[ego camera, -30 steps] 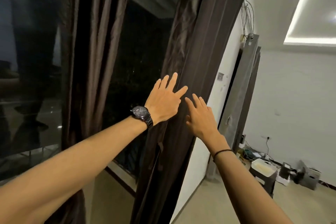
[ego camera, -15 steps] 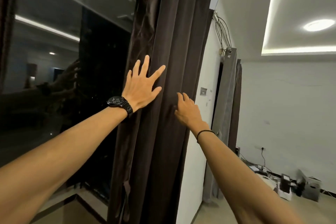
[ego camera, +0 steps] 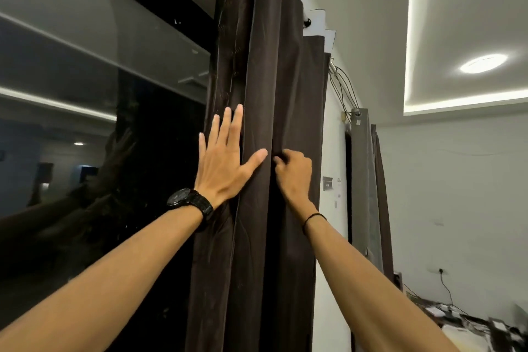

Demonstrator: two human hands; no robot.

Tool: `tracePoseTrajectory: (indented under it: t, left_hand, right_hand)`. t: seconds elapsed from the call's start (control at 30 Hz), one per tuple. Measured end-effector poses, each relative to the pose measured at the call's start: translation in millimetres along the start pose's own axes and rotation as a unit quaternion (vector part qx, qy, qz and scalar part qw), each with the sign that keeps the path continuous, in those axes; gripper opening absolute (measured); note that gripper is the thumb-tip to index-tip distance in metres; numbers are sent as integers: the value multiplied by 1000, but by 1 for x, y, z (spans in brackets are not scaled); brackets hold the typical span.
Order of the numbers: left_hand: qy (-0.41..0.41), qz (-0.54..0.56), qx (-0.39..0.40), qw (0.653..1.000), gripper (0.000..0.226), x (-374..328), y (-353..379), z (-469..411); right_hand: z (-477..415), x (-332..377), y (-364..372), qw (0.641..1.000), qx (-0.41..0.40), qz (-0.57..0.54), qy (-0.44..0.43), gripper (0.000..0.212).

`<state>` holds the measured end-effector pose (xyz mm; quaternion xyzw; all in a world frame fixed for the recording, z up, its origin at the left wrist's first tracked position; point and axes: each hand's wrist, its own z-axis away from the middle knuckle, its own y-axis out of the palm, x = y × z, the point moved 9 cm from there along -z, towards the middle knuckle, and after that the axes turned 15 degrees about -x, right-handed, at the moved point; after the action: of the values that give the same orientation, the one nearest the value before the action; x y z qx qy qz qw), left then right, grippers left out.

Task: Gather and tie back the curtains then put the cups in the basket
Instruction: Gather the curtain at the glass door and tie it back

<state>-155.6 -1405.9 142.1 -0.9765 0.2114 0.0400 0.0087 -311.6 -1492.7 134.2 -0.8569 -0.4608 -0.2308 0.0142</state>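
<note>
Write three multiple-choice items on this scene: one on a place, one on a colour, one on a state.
1. Where is the black watch?
A. On the left wrist
B. On the right wrist
C. On the floor

2. What colour is the curtain under the hands?
A. White
B. Dark brown
C. Red

3. How is the right hand set?
A. Hanging away from the curtain
B. Flat, with straight fingers
C. Fingers curled into a fold of the curtain

Answers:
1 A: the watch sits just behind the left hand, which lies flat on the curtain.
2 B: the folds read dark brown against the white wall.
3 C: its fingers bend round a fold while its knuckles face the camera.
</note>
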Motion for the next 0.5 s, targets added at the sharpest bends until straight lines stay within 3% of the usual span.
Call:
tracePoseTrajectory:
  t: [0.13, 0.23, 0.3, 0.33, 0.4, 0.5]
  left_hand:
    - [-66, 154, -60, 984, 86, 8, -3, -5]
    - [-61, 225, -101, 967, 82, 1, -14, -10]
    - [-35, 213, -83, 973, 81, -7, -13, -10]
    - [-28, 202, -76, 976, 82, -10, -12, -10]
    - [-17, 176, -66, 982, 85, -13, -6, -13]
    - [-14, 136, -65, 989, 93, -14, 2, -21]
  right_hand:
    - [26, 113, -30, 969, -3, -137, -204, 23]
    - [17, 132, -43, 945, 87, -168, -266, 30]
    - [-4, 106, -46, 952, 120, -177, -220, 36]
    - [-16, 86, -46, 955, 129, -215, -156, 33]
    - [-44, 36, -41, 962, 79, -258, -35, 30]
    - [-74, -39, -21, 993, 10, -101, 53, 64]
